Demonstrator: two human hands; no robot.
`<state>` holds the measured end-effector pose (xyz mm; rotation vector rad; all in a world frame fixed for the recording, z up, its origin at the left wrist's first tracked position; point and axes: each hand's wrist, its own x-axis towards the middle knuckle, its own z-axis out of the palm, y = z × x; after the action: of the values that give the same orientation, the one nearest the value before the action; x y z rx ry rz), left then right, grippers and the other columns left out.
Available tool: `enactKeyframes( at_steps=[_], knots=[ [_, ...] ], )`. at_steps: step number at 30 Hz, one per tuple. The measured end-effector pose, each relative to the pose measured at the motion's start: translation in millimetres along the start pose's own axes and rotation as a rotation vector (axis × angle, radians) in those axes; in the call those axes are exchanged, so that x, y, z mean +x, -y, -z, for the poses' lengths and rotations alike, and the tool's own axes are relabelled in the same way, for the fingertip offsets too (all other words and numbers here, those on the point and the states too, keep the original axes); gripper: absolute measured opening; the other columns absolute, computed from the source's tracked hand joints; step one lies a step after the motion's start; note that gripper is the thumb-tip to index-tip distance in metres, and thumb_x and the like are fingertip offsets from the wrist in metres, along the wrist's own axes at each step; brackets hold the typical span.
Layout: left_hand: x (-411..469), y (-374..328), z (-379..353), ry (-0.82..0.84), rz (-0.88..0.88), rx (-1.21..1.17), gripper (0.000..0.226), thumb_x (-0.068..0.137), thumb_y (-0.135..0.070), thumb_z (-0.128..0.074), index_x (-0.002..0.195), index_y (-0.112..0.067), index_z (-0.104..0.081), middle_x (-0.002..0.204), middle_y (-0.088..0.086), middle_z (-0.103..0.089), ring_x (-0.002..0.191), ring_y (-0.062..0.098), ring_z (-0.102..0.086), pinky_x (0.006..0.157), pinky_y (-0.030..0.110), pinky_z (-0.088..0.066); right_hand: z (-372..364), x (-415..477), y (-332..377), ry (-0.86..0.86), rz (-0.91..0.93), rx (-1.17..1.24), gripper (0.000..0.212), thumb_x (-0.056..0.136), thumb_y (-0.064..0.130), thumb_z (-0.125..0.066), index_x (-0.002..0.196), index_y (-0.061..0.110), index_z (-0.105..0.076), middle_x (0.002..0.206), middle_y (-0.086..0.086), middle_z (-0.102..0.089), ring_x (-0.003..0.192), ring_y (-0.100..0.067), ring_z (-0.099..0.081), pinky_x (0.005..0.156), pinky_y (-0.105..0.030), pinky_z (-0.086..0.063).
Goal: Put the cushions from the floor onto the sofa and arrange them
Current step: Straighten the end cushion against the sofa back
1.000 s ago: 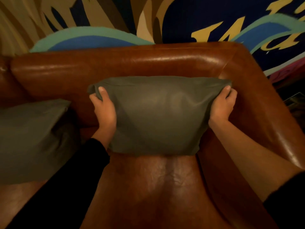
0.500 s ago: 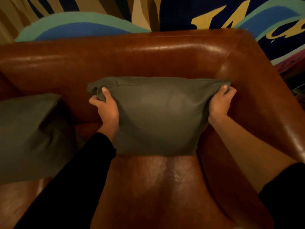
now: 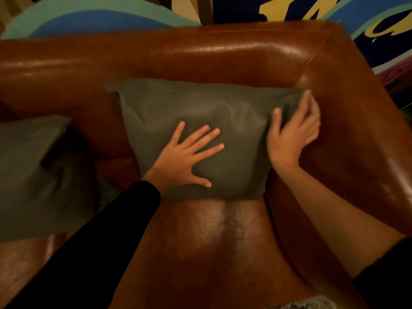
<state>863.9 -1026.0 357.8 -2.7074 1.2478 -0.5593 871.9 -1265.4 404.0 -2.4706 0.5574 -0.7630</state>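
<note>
On the seat of the brown leather sofa (image 3: 223, 241) a dark green, soft fabric cushion (image 3: 178, 103) stands on its lower edge and leans back against the glossy backrest (image 3: 156, 54), close to the right armrest (image 3: 361, 134). We see the left hand (image 3: 187, 159) laid flat on the lower middle of the cushion's face: fingers straight and spread, thumb out to the side, palm pressing into the fabric and clasping nothing. Its arm wears a black sleeve (image 3: 100, 241) that crosses the seat from the lower left.

The right hand (image 3: 289, 134) is at the cushion's upper right corner. Its thumb lies on the front of the fabric while the fingers reach round the edge, into the gap between cushion and armrest. The fingers are smeared by blur, so we cannot tell whether they clamp the edge or only rest against it. The forearm is bare, with a dark sleeve (image 3: 390, 275) pushed up near the elbow.

Further left on the seat a second dark green cushion (image 3: 29, 175) also rests against the backrest, well apart from the first and touched by neither hand. Behind the sofa we make out a painted wall (image 3: 89, 21) — bands of blue, teal, yellow and tan.
</note>
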Motion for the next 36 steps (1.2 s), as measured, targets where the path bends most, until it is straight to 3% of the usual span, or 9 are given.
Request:
enactKeyframes(
  at_steps=[3, 6, 11, 19, 23, 26, 29, 32, 36],
  knots=[
    [9.5, 11.0, -10.5, 0.063, 0.016, 0.053, 0.106, 0.062, -0.086, -0.038, 0.149, -0.029, -0.021, 0.156, 0.002, -0.017, 0.145, 0.023, -0.014, 0.112, 0.057, 0.010, -10.8, -30.7, 1.1, 0.173, 0.596, -0.034, 0.061, 0.093, 0.043, -0.046, 0.144, 0.011, -0.035, 0.149, -0.020, -0.035, 0.139, -0.029, -0.024, 0.113, -0.046, -0.011],
    [4.1, 12.2, -22.3, 0.042, 0.002, 0.111, 0.106, 0.065, -0.085, -0.037, 0.152, -0.030, -0.009, 0.156, 0.005, -0.019, 0.148, 0.020, 0.005, 0.112, 0.057, 0.011, -24.0, -45.5, -2.3, 0.359, 0.899, -0.149, 0.071, 0.089, 0.058, -0.045, 0.146, 0.017, -0.033, 0.153, -0.017, -0.027, 0.142, -0.028, -0.016, 0.115, -0.049, -0.001],
    [13.4, 24.7, -13.8, 0.000, -0.073, 0.051, 0.093, 0.079, -0.079, -0.032, 0.150, -0.021, -0.022, 0.155, 0.009, -0.026, 0.143, 0.026, -0.019, 0.112, 0.056, 0.003, -36.2, -14.6, -20.1, 0.387, 1.019, -0.289, 0.089, 0.078, 0.079, -0.040, 0.148, 0.027, -0.027, 0.155, -0.011, -0.026, 0.143, -0.027, -0.020, 0.116, -0.045, -0.006],
    [-59.4, 56.9, -1.4, -0.047, -0.119, 0.198, 0.057, 0.102, -0.042, -0.034, 0.152, -0.023, -0.014, 0.161, 0.003, 0.002, 0.148, 0.021, 0.000, 0.116, 0.047, -0.010, -26.9, -25.0, -26.4, 0.326, 1.023, -0.307, 0.088, 0.079, 0.079, -0.040, 0.148, 0.028, -0.026, 0.155, -0.011, -0.027, 0.142, -0.034, -0.021, 0.113, -0.055, -0.009],
    [-70.9, 8.0, -3.8, -0.057, -0.289, 0.133, 0.065, 0.090, -0.012, -0.040, 0.149, -0.026, -0.018, 0.161, 0.003, -0.003, 0.147, 0.023, -0.002, 0.116, 0.051, 0.005, -14.9, -53.3, -27.9, 0.287, 0.868, -0.393, 0.084, 0.081, 0.070, -0.047, 0.150, 0.028, -0.022, 0.155, -0.016, -0.023, 0.142, -0.036, -0.016, 0.105, -0.069, -0.007],
    [-80.4, -10.4, -14.2, 0.025, -0.355, 0.125, 0.083, 0.075, -0.024, -0.069, 0.145, -0.029, -0.026, 0.157, -0.002, -0.019, 0.142, 0.024, -0.017, 0.116, 0.047, 0.009, -12.7, -91.8, -34.8, 0.244, 0.704, -0.359, 0.077, 0.086, 0.061, -0.048, 0.149, 0.025, -0.023, 0.153, -0.021, -0.025, 0.141, -0.036, -0.015, 0.104, -0.070, -0.009],
    [-100.3, -10.2, -22.9, 0.046, 0.047, 0.110, 0.109, 0.064, -0.046, -0.080, 0.149, -0.038, -0.012, 0.161, 0.004, 0.002, 0.147, 0.021, 0.007, 0.111, 0.058, 0.001, -9.7, -118.9, -39.3, 0.237, 0.329, -0.210, 0.089, 0.081, 0.065, -0.051, 0.150, 0.021, -0.018, 0.155, -0.026, -0.014, 0.143, -0.043, -0.010, 0.108, -0.064, -0.012],
    [-121.4, -14.8, -23.9, -0.042, 0.405, -0.023, 0.093, 0.074, -0.065, -0.060, 0.149, -0.037, -0.014, 0.155, 0.022, -0.008, 0.146, 0.034, 0.000, 0.099, 0.074, -0.014, -3.2, -125.9, -42.2, 0.356, -0.104, 0.234, 0.119, 0.068, 0.060, -0.072, 0.152, 0.017, 0.002, 0.158, -0.019, 0.004, 0.146, -0.032, 0.000, 0.117, -0.039, -0.007],
    [-114.4, -20.9, -24.7, -0.072, 0.939, -0.832, 0.101, 0.081, -0.065, -0.049, 0.152, -0.019, 0.006, 0.157, 0.021, 0.009, 0.146, 0.025, 0.000, 0.118, 0.046, -0.013, -17.8, -114.4, -57.0, 0.494, -0.729, 0.710, 0.121, 0.057, 0.088, -0.054, 0.151, 0.034, -0.001, 0.155, 0.015, -0.019, 0.139, -0.004, -0.027, 0.118, -0.037, -0.022]
  ],
)
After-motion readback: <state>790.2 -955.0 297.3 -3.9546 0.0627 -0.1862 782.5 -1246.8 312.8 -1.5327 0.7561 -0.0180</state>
